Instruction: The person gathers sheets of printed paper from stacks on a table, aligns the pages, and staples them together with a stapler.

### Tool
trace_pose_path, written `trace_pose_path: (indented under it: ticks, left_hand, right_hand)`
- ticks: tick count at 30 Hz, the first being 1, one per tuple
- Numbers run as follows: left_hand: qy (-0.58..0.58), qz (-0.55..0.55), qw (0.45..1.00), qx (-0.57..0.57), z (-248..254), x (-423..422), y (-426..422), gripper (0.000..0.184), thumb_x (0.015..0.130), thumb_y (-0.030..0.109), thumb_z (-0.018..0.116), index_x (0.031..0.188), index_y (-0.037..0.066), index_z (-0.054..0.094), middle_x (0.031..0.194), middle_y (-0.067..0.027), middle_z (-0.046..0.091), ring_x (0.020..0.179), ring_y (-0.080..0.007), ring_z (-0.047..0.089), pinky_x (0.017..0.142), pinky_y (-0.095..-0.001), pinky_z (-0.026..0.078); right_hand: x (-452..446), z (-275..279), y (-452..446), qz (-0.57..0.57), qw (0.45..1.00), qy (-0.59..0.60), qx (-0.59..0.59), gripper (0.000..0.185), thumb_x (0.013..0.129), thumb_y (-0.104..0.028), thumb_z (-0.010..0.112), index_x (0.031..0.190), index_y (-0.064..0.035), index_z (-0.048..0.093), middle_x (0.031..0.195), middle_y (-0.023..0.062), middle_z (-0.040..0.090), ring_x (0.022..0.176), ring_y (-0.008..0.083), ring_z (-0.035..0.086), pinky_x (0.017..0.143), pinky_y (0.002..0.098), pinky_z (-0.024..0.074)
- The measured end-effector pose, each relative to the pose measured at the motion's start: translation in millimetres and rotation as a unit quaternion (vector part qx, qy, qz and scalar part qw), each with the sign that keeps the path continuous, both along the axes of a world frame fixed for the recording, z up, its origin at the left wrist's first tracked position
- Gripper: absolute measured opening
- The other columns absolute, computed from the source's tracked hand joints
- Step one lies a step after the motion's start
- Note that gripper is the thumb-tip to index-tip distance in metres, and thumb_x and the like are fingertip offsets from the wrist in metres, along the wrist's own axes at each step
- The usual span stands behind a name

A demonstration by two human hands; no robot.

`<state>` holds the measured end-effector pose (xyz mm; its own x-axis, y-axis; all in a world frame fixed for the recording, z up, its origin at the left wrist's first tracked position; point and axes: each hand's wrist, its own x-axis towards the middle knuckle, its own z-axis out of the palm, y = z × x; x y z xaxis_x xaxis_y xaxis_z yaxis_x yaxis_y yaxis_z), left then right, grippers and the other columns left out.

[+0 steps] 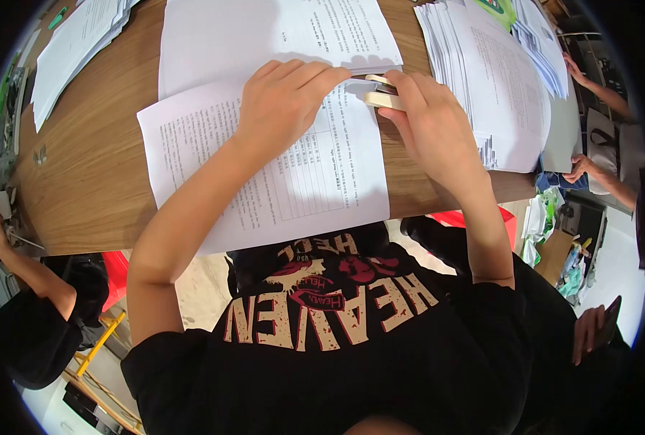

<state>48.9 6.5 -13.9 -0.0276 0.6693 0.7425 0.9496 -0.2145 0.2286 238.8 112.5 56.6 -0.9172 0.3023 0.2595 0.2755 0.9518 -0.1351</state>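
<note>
My right hand (pixel 438 123) is closed around a small cream stapler (pixel 384 100), whose two arms are apart and point left. The stapler is at the upper right corner of the printed sheets (pixel 264 206) in front of me; whether paper lies between its jaws is hard to make out. My left hand (pixel 282 101) grips the upper edge of these sheets, with its fingertips close to the stapler and its thumb hidden. Just beyond both hands lies another stack of printed pages (pixel 213 43), partly covered by the near sheets.
A thick fanned paper stack (pixel 474 80) stands on the right of the wooden table (pixel 94 174), and another paper pile (pixel 83 51) is at the far left. Other people's hands (pixel 583 168) show at the right edge. A person's arm (pixel 32 261) is at the left.
</note>
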Motion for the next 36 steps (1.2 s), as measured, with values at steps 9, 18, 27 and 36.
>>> trace_pose_path:
  ticks: [9, 18, 27, 36]
  left_hand:
    - [0.001, -0.006, 1.0, 0.0, -0.8, -0.5, 0.4, 0.035, 0.069, 0.0, 0.065, 0.101, 0.014, 0.067, 0.085, 0.0023, 0.065, 0.072, -0.0146, 0.06, 0.064, -0.0289, 0.044]
    - [0.002, -0.005, 1.0, -0.012, 0.6, -0.4, -1.2, 0.032, 0.071, 0.002, 0.064, 0.101, 0.014, 0.067, 0.086, 0.0016, 0.066, 0.075, -0.0153, 0.061, 0.066, -0.0291, 0.045]
    - [-0.011, -0.004, 1.0, -0.021, 4.7, -0.6, -0.7, 0.032, 0.074, 0.003, 0.063, 0.104, 0.013, 0.067, 0.091, -0.0008, 0.067, 0.08, -0.0175, 0.063, 0.07, -0.0309, 0.047]
    - [-0.062, -0.016, 0.996, -0.067, 17.7, 3.0, -4.7, 0.029, 0.085, 0.004, 0.06, 0.112, 0.013, 0.067, 0.097, -0.0064, 0.068, 0.084, -0.024, 0.063, 0.074, -0.034, 0.049]
  right_hand:
    - [-0.6, 0.8, -0.2, 0.001, 1.0, -0.004, 0.001, 0.033, 0.084, -0.018, 0.065, 0.111, -0.0022, 0.054, 0.093, 0.0132, 0.06, 0.084, 0.0324, 0.059, 0.075, 0.0406, 0.0463]
    - [-1.2, -3.4, 1.9, -0.009, 1.0, 0.018, -0.007, 0.028, 0.082, -0.02, 0.067, 0.104, -0.0041, 0.058, 0.086, 0.0089, 0.064, 0.08, 0.0301, 0.061, 0.074, 0.0402, 0.047]
    - [26.2, -8.8, 1.0, -0.082, 0.994, 0.018, -0.075, 0.041, 0.081, -0.018, 0.07, 0.115, 0.0006, 0.056, 0.111, 0.0157, 0.056, 0.095, 0.0341, 0.058, 0.081, 0.0414, 0.0486]
    - [6.8, 13.4, -2.4, -0.04, 0.992, 0.105, -0.064, 0.048, 0.081, -0.018, 0.072, 0.123, -0.0031, 0.056, 0.107, 0.014, 0.056, 0.082, 0.0259, 0.058, 0.069, 0.0325, 0.0484]
